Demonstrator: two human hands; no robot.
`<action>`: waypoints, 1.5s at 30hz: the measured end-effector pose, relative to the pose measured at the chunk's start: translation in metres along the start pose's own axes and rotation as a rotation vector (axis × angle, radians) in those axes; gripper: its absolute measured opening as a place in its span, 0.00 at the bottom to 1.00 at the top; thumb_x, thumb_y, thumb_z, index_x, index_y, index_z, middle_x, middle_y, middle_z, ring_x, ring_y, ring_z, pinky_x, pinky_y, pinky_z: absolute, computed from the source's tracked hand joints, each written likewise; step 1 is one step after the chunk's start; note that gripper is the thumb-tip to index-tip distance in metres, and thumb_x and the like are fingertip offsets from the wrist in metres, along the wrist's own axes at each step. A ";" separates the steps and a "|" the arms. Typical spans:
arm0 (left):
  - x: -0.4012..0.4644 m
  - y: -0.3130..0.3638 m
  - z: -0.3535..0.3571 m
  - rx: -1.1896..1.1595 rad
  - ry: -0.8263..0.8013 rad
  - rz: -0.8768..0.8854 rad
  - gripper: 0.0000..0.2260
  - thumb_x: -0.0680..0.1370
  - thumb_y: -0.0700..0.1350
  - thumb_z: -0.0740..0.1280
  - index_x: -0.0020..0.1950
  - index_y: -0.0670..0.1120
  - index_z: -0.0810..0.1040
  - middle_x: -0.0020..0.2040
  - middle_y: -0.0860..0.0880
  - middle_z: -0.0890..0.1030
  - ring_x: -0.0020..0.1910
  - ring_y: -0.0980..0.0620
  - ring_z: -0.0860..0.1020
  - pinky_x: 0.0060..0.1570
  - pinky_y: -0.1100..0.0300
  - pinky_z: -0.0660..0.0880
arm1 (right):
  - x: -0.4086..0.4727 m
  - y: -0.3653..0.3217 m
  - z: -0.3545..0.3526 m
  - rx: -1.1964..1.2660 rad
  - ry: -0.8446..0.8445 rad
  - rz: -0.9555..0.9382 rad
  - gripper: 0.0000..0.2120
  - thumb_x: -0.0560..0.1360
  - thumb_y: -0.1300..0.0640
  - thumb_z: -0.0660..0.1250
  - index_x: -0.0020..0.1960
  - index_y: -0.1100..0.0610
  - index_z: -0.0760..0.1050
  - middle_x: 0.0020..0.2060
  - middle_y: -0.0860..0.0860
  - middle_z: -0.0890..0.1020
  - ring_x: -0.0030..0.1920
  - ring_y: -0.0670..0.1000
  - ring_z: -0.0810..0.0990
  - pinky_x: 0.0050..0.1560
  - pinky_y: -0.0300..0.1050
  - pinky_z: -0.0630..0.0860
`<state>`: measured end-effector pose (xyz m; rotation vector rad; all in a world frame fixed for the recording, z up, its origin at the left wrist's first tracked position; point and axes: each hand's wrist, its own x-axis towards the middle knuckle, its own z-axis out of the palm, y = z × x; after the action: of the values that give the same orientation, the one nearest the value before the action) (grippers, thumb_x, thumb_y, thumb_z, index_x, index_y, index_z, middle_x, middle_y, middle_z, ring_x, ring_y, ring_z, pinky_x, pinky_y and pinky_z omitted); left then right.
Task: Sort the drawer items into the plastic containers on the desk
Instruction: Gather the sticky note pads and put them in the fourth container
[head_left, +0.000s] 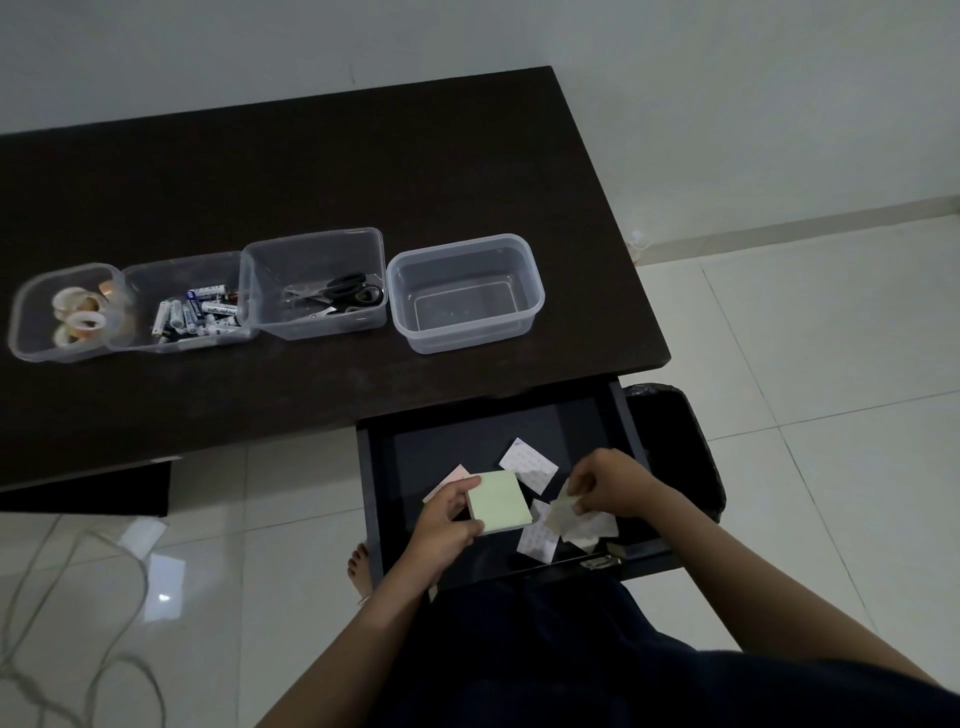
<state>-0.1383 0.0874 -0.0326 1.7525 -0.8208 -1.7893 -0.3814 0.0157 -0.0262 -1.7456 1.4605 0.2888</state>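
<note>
The open drawer (382, 499) sticks out below the dark desk (332, 171). Inside it, my left hand (447, 525) grips a pale green pad of sticky notes (500, 501). A pink pad (451, 480) peeks out beside it. My right hand (610, 486) pinches a small pale paper piece (566, 506) over several white patterned paper pieces (537, 540). One more white piece (527, 462) lies farther back. On the desk stand four clear plastic containers: tape rolls (78, 317), batteries (200, 312), scissors (337, 296), and an empty one (465, 291) at the right.
A black bin (685, 447) stands right of the drawer. Cables (78, 623) lie on the white tiled floor at the left. A bare foot (359, 569) shows beside the drawer. A small metal clip (600, 562) lies at the drawer's front edge.
</note>
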 end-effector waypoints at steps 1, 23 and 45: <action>0.000 0.000 0.000 0.003 -0.001 -0.001 0.23 0.72 0.26 0.63 0.60 0.49 0.72 0.59 0.48 0.75 0.51 0.64 0.73 0.31 0.65 0.72 | -0.001 -0.002 -0.002 0.031 0.021 -0.011 0.09 0.64 0.58 0.77 0.43 0.54 0.83 0.38 0.46 0.82 0.39 0.43 0.79 0.44 0.38 0.76; 0.006 0.001 0.001 -0.104 0.022 0.080 0.26 0.70 0.29 0.67 0.65 0.49 0.72 0.60 0.44 0.77 0.64 0.45 0.75 0.49 0.58 0.77 | 0.007 -0.092 0.034 0.681 0.350 -0.017 0.12 0.66 0.58 0.76 0.38 0.48 0.74 0.37 0.48 0.80 0.30 0.46 0.75 0.33 0.35 0.73; -0.009 0.012 0.000 -0.242 0.007 0.098 0.34 0.73 0.28 0.66 0.72 0.56 0.62 0.62 0.47 0.76 0.59 0.52 0.77 0.42 0.63 0.78 | 0.014 -0.077 0.056 0.722 0.395 0.017 0.16 0.67 0.53 0.75 0.54 0.48 0.78 0.55 0.49 0.76 0.55 0.49 0.76 0.56 0.51 0.77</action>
<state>-0.1381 0.0855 -0.0171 1.5361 -0.6459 -1.7375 -0.2906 0.0441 -0.0373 -1.2263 1.5827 -0.5496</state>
